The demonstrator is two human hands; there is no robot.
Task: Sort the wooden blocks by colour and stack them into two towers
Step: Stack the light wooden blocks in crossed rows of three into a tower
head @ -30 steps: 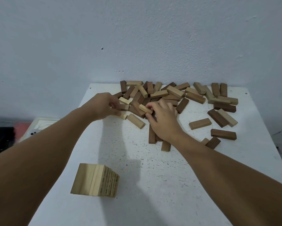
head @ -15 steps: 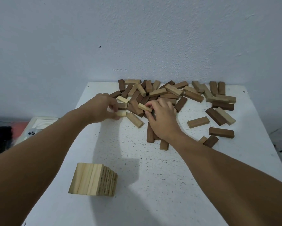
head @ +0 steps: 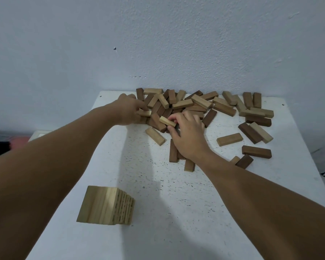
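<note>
A heap of light and dark wooden blocks (head: 193, 106) lies at the far side of the white table (head: 158, 194). My left hand (head: 128, 111) reaches into the heap's left edge and holds a light block (head: 144, 113) in its fingers. My right hand (head: 188, 134) pinches another light block (head: 167, 121) at the heap's front. A tower of light blocks (head: 105, 205) stands near the table's front left, apart from both hands.
Loose dark and light blocks (head: 255, 132) lie scattered on the right half of the table. A grey wall (head: 158, 44) stands right behind the heap. The table's left edge drops off to a floor with a white object (head: 39, 133).
My left hand has moved a little deeper into the heap's left side. The right hand keeps its grip on the light block, lifted slightly. The camera has tilted a bit.
</note>
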